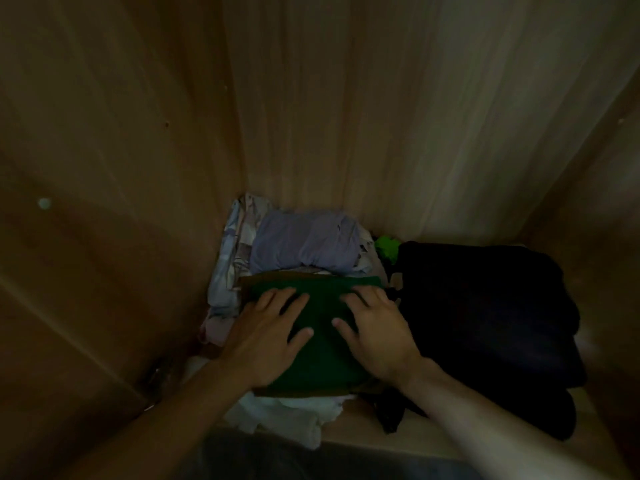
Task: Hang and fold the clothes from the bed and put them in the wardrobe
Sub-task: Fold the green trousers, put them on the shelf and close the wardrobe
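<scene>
A folded dark green garment (323,348) lies on top of a stack of clothes on the wardrobe shelf (360,431). My left hand (268,336) lies flat on its left side with the fingers spread. On the garment's right side my right hand (375,332) presses down, fingers straight. Neither hand grips anything. Under the green piece a white cloth (287,415) sticks out at the shelf's front.
Behind the green garment sit a folded lilac piece (304,244) and a pale patterned cloth (227,268). A tall pile of black clothes (485,327) fills the shelf's right side, with a bright green scrap (388,249) behind it. Wooden wardrobe walls (114,209) close in left, back and right.
</scene>
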Demonstrator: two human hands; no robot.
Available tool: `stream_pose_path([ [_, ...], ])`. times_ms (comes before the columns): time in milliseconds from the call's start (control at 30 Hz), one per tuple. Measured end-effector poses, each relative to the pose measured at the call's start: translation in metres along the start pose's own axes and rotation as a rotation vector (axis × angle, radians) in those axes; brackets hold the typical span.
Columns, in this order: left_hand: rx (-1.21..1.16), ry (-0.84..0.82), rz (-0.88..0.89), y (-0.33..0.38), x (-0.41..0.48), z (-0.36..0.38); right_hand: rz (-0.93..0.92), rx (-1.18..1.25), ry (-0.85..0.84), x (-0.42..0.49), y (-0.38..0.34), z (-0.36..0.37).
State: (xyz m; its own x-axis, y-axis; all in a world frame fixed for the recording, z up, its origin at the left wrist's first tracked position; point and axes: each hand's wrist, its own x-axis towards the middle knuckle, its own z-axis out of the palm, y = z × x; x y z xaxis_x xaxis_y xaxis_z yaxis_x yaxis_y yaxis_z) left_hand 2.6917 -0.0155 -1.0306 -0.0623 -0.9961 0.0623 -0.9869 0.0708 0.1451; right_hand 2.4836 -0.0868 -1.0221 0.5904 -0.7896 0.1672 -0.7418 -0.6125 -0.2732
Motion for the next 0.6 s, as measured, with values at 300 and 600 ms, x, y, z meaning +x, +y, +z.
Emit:
stream_pose_path([
  [300,-0.014,-0.036,0.026,-0.031,0.021,0.078,0.069,-0.039,-0.161,0.012,0.025,0.080],
  [600,-0.082,-0.111,-0.004,-0.037,0.030,0.083,0.092,-0.095,-0.204,0.020,0.022,0.081],
])
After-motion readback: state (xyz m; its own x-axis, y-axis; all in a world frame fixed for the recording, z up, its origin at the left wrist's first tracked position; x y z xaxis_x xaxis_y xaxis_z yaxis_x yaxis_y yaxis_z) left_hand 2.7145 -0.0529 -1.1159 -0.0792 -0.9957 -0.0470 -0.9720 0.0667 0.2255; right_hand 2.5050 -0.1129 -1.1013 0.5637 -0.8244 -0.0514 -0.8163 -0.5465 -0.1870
